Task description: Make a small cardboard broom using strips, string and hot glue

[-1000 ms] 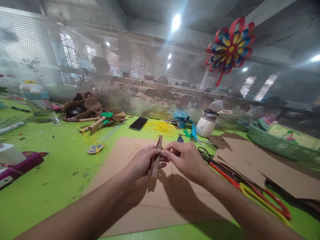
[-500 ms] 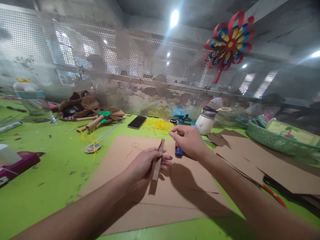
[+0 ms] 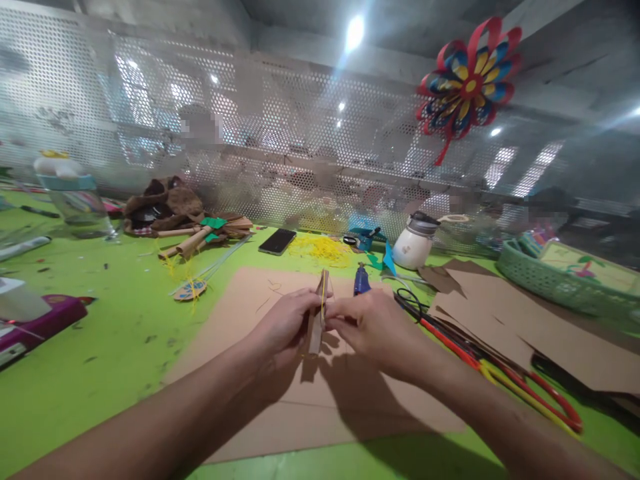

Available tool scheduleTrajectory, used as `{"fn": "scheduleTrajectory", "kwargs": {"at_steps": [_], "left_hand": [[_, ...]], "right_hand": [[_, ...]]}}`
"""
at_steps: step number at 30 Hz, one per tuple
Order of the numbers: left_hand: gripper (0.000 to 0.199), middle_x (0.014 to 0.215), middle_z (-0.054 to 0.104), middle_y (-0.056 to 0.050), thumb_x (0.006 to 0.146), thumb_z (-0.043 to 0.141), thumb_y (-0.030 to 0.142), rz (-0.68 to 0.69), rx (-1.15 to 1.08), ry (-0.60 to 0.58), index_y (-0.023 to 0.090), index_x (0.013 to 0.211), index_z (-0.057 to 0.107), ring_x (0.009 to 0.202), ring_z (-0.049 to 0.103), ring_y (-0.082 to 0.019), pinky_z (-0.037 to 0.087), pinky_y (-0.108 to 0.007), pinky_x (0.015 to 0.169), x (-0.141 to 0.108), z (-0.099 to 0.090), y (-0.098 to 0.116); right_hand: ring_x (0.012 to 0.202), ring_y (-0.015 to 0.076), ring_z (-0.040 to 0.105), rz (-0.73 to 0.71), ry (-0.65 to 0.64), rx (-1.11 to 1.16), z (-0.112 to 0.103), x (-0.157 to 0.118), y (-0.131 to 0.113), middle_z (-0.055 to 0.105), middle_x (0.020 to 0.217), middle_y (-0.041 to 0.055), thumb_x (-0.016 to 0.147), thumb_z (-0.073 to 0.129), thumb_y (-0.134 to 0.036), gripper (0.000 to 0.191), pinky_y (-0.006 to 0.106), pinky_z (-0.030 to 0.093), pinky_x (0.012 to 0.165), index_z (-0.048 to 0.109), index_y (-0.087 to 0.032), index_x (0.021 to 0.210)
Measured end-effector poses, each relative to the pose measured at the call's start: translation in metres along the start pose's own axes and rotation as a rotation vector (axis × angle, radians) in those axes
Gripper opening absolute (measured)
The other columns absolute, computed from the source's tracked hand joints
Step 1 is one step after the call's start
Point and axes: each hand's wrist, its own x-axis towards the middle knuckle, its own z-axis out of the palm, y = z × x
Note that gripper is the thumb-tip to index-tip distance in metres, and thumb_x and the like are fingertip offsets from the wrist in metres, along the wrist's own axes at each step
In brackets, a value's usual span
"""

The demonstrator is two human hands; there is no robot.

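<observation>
At the frame's centre, the left hand (image 3: pixel 286 321) is gripping a narrow cardboard strip (image 3: pixel 315 337), and the right hand (image 3: pixel 380 328) is pinching a thin yellow strand (image 3: pixel 323 292) alongside it. A flat cardboard sheet (image 3: pixel 280 427) is lying beneath them, across the frame's lower middle.

a strip (image 3: pixel 315 333) is in the left hand (image 3: pixel 285 320), above a cardboard sheet (image 3: pixel 280 427), which lies on the desk (image 3: pixel 120 340) at lower centre of the frame. behind the sheet is a phone (image 3: pixel 277 241); a bottle (image 3: pixel 414 245) stands to its right, a basket (image 3: pixel 550 277) at far right.
</observation>
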Motion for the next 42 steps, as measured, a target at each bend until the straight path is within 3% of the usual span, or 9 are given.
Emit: {"fn": "scheduleTrajectory", "kwargs": {"at_steps": [6, 13, 19, 26, 33, 42], "left_hand": [[0.012, 0.060, 0.063, -0.003, 0.075, 0.055, 0.006, -0.021, -0.029, 0.013, 0.013, 0.084, 0.060, 0.048, 0.060, -0.014, 0.048, -0.024, 0.046, 0.002, 0.005, -0.002], [0.013, 0.074, 0.068, -0.012, 0.078, 0.047, 0.007, -0.036, -0.048, 0.079, 0.009, 0.079, 0.060, 0.062, 0.066, -0.018, 0.052, -0.027, 0.055, 0.005, 0.006, -0.002], [0.016, 0.067, 0.066, -0.010, 0.080, 0.042, 0.008, 0.016, -0.057, 0.152, 0.012, 0.087, 0.056, 0.061, 0.065, -0.018, 0.051, -0.027, 0.055, 0.001, 0.007, -0.001], [0.021, 0.067, 0.065, -0.008, 0.078, 0.044, 0.006, 0.105, -0.066, 0.187, 0.014, 0.097, 0.049, 0.065, 0.066, -0.019, 0.052, -0.029, 0.060, 0.004, 0.006, -0.007], [0.018, 0.065, 0.065, -0.007, 0.078, 0.044, 0.007, 0.147, -0.096, 0.206, 0.014, 0.093, 0.050, 0.063, 0.065, -0.017, 0.054, -0.030, 0.070, 0.004, 0.008, -0.007], [0.018, 0.060, 0.059, -0.003, 0.079, 0.044, 0.011, 0.123, -0.068, 0.210, 0.014, 0.095, 0.052, 0.049, 0.054, -0.011, 0.044, -0.021, 0.049, 0.003, 0.004, -0.002]], "right_hand": [[0.057, 0.0124, 0.056, 0.103, 0.108, 0.145, 0.025, -0.014, 0.001, 0.068, 0.064, 0.0011, 0.084, 0.054, -0.012, 0.020, 0.024, 0.036, 0.057, 0.067, -0.017, 0.069], [0.058, 0.0136, 0.056, 0.181, 0.109, 0.206, 0.048, -0.019, -0.002, 0.069, 0.066, 0.0024, 0.083, 0.054, -0.014, 0.020, 0.025, 0.037, 0.057, 0.067, -0.018, 0.069], [0.052, 0.0135, 0.050, 0.227, 0.090, 0.158, 0.050, -0.021, -0.008, 0.063, 0.058, 0.0024, 0.083, 0.054, -0.018, 0.023, 0.026, 0.029, 0.050, 0.060, -0.018, 0.061], [0.057, 0.0170, 0.058, 0.169, 0.141, 0.018, 0.053, -0.029, -0.014, 0.072, 0.071, 0.0066, 0.084, 0.053, -0.018, 0.013, 0.029, 0.028, 0.053, 0.063, -0.018, 0.075], [0.051, 0.0144, 0.052, 0.235, 0.117, 0.141, 0.061, -0.028, -0.014, 0.066, 0.060, 0.0037, 0.084, 0.054, -0.020, 0.019, 0.027, 0.028, 0.049, 0.058, -0.018, 0.066], [0.061, 0.0169, 0.058, 0.238, 0.093, 0.282, 0.061, -0.033, -0.009, 0.069, 0.070, 0.0067, 0.084, 0.052, -0.016, 0.022, 0.029, 0.040, 0.058, 0.070, -0.016, 0.071]]}}
